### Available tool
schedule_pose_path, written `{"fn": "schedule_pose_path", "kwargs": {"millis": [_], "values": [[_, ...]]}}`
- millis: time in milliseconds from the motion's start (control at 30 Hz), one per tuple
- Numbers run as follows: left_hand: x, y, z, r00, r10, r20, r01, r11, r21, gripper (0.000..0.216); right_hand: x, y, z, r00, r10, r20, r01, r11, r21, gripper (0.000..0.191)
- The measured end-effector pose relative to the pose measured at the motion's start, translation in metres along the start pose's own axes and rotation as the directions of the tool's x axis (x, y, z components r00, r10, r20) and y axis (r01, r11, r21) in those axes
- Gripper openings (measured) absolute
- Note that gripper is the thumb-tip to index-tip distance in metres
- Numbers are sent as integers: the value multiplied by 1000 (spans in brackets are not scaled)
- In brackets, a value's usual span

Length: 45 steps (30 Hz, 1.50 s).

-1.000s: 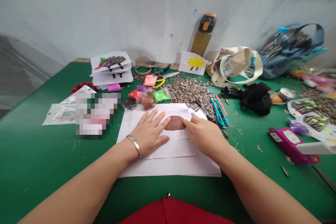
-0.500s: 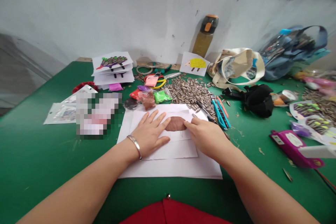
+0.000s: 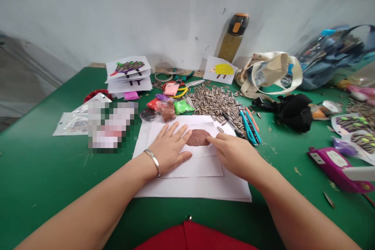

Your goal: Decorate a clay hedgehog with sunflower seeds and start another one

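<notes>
A flat oval of brown clay (image 3: 198,137) lies on a small white paper sheet (image 3: 199,166), which rests on larger white sheets on the green table (image 3: 43,172). My left hand (image 3: 170,149) lies flat on the paper just left of the clay, fingers spread, a silver bracelet on the wrist. My right hand (image 3: 234,154) rests on the paper at the clay's right edge, its index finger pressing on the clay's rim and the other fingers curled.
Behind the paper lie bags of coloured clay (image 3: 168,108), a heap of sunflower seeds (image 3: 213,103), pens (image 3: 249,125) and scissors (image 3: 175,88). Hedgehog pictures (image 3: 129,71), a bottle (image 3: 233,37), bags (image 3: 272,72) and a purple glue gun (image 3: 336,162) stand around.
The view has shifted slightly. My right index finger has slid a little along the clay's right edge; my left hand stays flat on the paper.
</notes>
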<state>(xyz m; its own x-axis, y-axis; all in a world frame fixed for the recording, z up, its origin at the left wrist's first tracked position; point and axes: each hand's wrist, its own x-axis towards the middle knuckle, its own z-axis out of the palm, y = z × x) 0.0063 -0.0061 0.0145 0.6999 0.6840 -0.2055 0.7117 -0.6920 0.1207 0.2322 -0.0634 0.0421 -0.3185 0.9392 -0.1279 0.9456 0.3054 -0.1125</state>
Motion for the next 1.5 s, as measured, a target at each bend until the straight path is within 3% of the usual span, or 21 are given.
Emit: {"fn": "schedule_pose_path", "kwargs": {"millis": [167,567,867,1033,1233,1500], "values": [[0,1,0,1000,13,12,-13,1000,5,69,1,-5,5,992,-67,-105,66,998,-10,41],[-1,-1,6,999,23,-47,-24,999,-34,71,2,-1,23,984,-175,-34,172,982,-81,54],[-2,1,2,1000,23,-21,-24,1000,-21,68,4,-5,20,989,-144,36,147,984,-102,61],[-3,1,2,999,17,-29,-18,999,-31,69,5,-6,18,992,-129,3,129,991,-42,70],[-3,0,2,999,22,-25,-22,999,-25,64,8,-10,16,991,-132,11,132,991,-26,55],[-4,0,4,998,25,-49,-27,999,-25,67,4,-10,19,991,-130,-24,129,990,-52,64]]}}
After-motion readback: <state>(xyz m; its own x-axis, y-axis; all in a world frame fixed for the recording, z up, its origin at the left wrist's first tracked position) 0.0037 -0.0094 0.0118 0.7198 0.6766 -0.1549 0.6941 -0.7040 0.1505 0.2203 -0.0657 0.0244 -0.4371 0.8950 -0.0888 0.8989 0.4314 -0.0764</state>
